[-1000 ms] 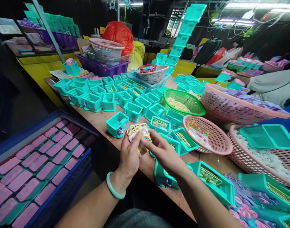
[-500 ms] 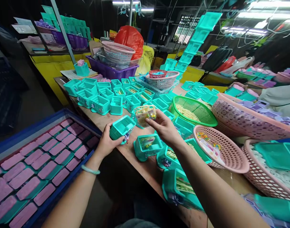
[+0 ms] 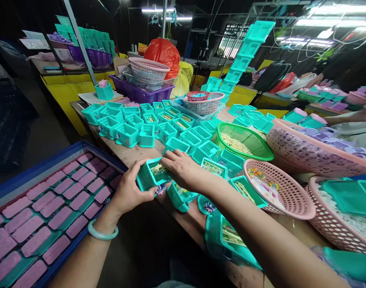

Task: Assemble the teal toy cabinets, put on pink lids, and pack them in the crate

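Observation:
My left hand (image 3: 132,188) grips a teal plastic box (image 3: 145,182) by its side, tilted with its mouth toward my right hand. Fingers together, my right hand (image 3: 181,166) reaches over the mouth and holds a small clear pack (image 3: 158,169) with pale yellow contents, now partly inside the box and mostly hidden by the fingers. Just below the hands stands another teal box (image 3: 181,196) with yellow bits in it. Closer to me, a larger-looking teal box (image 3: 227,238) holds pale sticks.
Many teal boxes (image 3: 127,134) cover the table's far part. To the right are a green basket (image 3: 245,140) of pale sticks, a pink basket (image 3: 291,192) with small coloured pieces, and a patterned basin (image 3: 315,150). A blue crate (image 3: 81,150) of pink-topped boxes lies left. Another person's arm (image 3: 351,116) shows far right.
My right hand has moved down and left, bringing the clear pack from beside the box into its mouth. The left hand's box is tilted more toward it.

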`<action>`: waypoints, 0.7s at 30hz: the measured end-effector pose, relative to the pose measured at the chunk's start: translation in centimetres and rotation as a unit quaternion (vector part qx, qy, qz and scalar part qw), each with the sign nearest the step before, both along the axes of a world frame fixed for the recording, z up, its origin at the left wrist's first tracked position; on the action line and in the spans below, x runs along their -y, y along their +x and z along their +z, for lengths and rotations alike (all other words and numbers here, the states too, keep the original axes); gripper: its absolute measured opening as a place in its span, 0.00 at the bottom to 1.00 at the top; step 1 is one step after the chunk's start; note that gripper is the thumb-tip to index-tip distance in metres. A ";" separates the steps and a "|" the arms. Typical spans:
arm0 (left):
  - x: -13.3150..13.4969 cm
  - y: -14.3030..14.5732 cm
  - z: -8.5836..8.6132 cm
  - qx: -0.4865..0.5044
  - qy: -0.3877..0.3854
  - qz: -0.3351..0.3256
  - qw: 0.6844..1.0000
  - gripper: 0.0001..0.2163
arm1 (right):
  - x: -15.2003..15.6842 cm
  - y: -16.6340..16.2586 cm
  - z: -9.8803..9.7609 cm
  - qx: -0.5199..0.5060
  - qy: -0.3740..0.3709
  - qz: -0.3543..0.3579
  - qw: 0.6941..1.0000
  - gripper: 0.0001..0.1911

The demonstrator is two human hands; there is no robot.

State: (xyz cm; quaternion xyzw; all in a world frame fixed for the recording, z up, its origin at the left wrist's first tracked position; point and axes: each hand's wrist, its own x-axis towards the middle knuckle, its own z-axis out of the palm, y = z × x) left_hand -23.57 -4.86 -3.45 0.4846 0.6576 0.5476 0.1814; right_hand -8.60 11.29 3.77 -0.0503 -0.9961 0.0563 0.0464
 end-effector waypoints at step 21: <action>-1.3 -0.4 -0.2 -0.056 0.032 -0.023 0.998 0.34 | 1.1 3.9 -3.6 -0.209 0.103 -0.013 0.972 0.22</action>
